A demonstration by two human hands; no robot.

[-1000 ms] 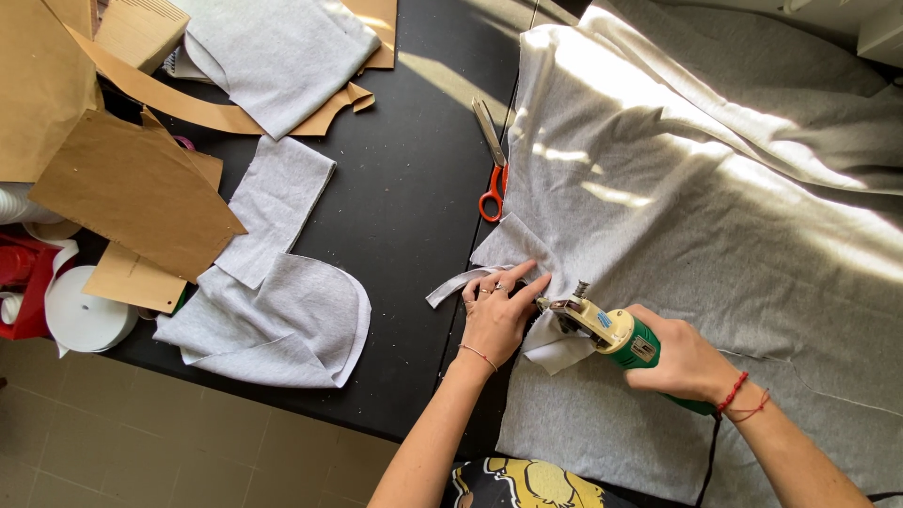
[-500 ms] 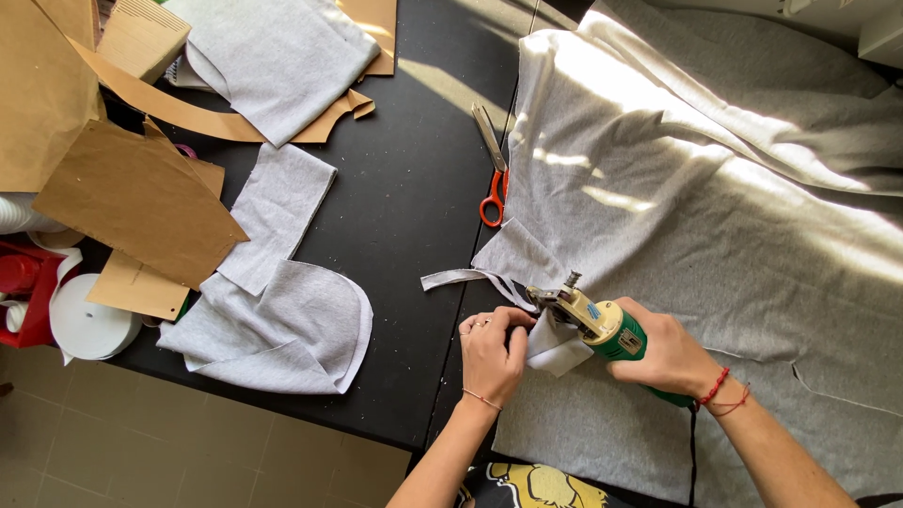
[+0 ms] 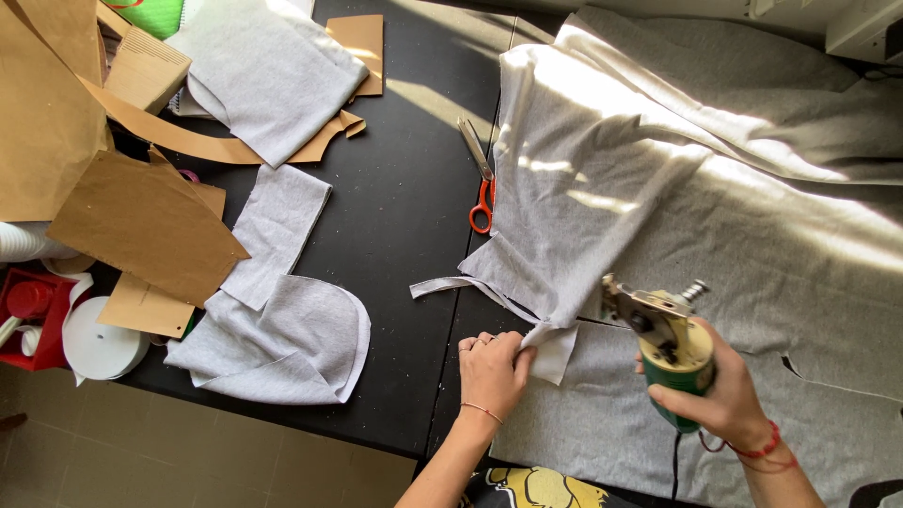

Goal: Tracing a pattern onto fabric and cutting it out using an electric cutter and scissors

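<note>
- Currently left hand (image 3: 492,374) pinches grey fabric (image 3: 658,216) flap at tabletop (image 3: 404,216) front edge
- Right hand (image 3: 720,395) clamped on electric cutter (image 3: 663,334)
- Judged: cut partly done, much fabric uncut

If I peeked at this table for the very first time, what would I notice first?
Probably the big grey fabric spread over the right side of the black table, bright with sunlight. Near the bottom, the right hand grips a green electric cutter over the cloth, while the left hand pinches a cut edge beside it. You might also spot the orange-handled scissors lying in the middle of the table.
</note>
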